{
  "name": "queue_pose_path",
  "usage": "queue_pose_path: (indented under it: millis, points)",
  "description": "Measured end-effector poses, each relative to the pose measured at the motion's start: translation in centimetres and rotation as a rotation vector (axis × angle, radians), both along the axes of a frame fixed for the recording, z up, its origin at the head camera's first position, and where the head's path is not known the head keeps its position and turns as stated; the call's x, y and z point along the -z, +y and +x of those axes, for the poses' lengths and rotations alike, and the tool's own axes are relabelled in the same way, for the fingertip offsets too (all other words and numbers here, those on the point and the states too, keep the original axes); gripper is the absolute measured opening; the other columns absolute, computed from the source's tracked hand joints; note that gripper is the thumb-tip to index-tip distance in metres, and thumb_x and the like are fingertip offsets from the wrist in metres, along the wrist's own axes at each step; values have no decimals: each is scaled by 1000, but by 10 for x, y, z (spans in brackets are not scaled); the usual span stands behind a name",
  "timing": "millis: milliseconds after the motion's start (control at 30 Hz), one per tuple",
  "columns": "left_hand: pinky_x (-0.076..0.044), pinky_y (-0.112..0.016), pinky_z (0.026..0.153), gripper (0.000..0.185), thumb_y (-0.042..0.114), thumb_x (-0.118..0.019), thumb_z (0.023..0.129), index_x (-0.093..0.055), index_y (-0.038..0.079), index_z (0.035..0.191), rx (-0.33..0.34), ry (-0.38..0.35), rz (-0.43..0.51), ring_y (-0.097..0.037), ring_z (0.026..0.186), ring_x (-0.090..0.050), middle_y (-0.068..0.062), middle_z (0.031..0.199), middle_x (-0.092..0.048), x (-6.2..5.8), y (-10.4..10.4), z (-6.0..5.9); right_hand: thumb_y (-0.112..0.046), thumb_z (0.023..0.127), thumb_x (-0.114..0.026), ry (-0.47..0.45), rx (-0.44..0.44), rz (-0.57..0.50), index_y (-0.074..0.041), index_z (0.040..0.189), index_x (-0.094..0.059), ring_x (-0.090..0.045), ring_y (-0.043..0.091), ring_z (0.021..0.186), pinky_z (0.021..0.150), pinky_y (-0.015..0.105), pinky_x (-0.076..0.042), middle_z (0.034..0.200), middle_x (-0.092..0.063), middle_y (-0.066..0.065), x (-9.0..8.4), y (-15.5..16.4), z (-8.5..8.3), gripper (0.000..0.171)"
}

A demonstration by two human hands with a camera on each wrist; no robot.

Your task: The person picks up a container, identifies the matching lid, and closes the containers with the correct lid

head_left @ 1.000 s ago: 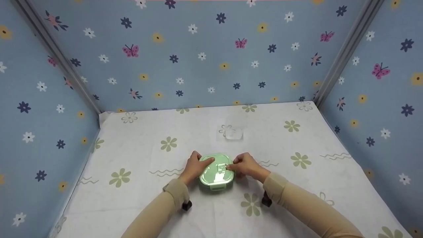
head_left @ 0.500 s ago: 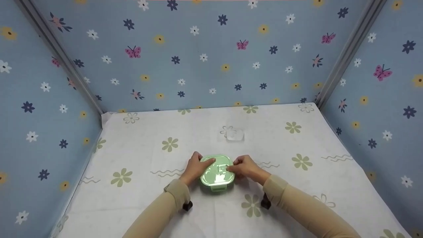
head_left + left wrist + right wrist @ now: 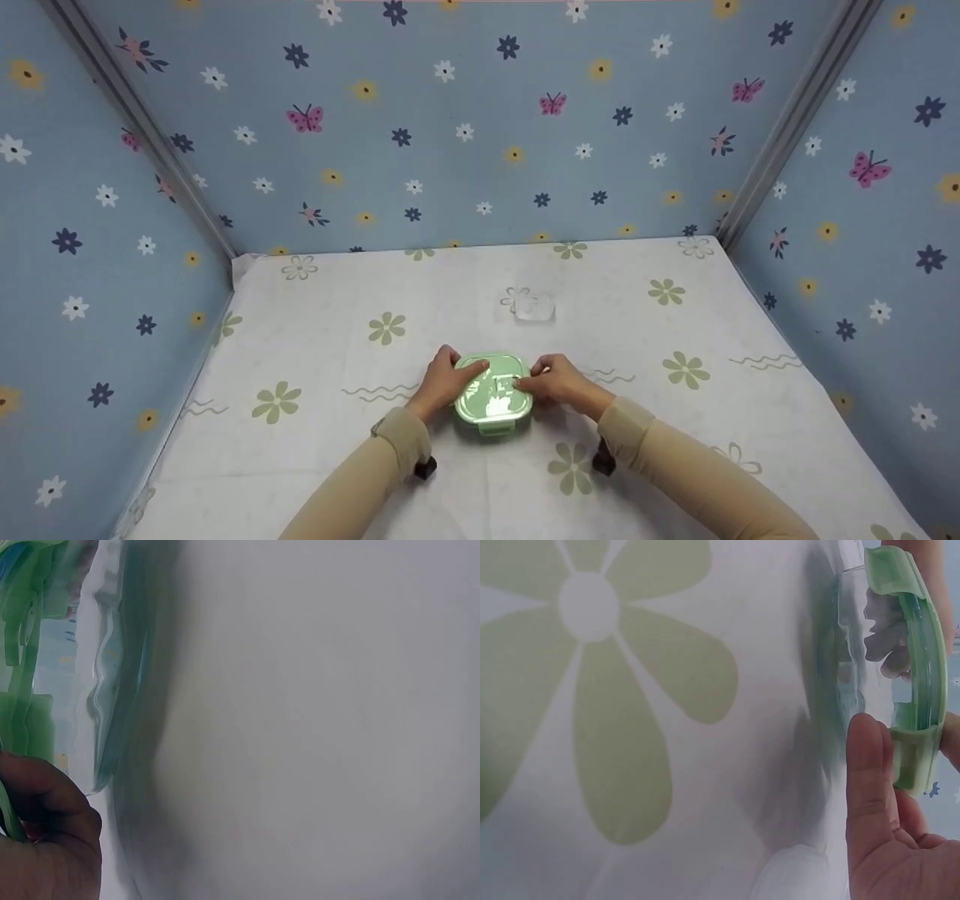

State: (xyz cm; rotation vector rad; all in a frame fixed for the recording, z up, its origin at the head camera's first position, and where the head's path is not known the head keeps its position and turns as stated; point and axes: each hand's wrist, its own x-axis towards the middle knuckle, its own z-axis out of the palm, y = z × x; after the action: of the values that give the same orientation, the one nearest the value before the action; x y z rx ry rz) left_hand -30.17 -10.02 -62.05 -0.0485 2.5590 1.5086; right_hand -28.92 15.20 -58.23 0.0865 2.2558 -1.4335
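A small clear container with a pale green lid (image 3: 491, 397) sits on the flowered tablecloth (image 3: 675, 420), near its front middle. My left hand (image 3: 452, 373) grips its left side, fingers lying over the lid. My right hand (image 3: 537, 379) holds the right side, fingertips on the lid's top near its centre. In the right wrist view my thumb (image 3: 866, 787) presses the clear wall beside a green clasp (image 3: 915, 757) of the lid (image 3: 919, 652). The left wrist view shows curled fingers (image 3: 45, 840) at the green lid (image 3: 19, 630) and the clear wall (image 3: 112, 690).
A small clear, flat piece (image 3: 534, 307) lies on the cloth behind the container. Blue flowered walls (image 3: 480, 135) close in the table on the left, back and right. Black wrist mounts (image 3: 424, 468) hang under both sleeves.
Both hands stay on the container in much the same grip. Only the head view has shifted slightly.
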Motion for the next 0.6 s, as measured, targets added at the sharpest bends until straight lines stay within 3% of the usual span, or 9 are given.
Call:
queue_pose_path:
  millis: [267,600]
  points:
    - [-43,-32,80,50,49,-78,98,-48,10,105,-29,-31,17,-21,94,-50,-4,98,-49,-11,5,7,-25,92,-87,-2,-12,18,-8,96,-60,-67,14,67,58,29,-60,85,-66,4,-2,1,1,32]
    - [-43,-31,79,45,46,-75,101,-50,10,101,-18,-23,39,-20,92,-51,-5,95,-52,-11,0,7,-29,93,-87,1,-9,30,-2,110,-67,-69,16,74,69,33,-65,95,-67,6,-4,0,1,38]
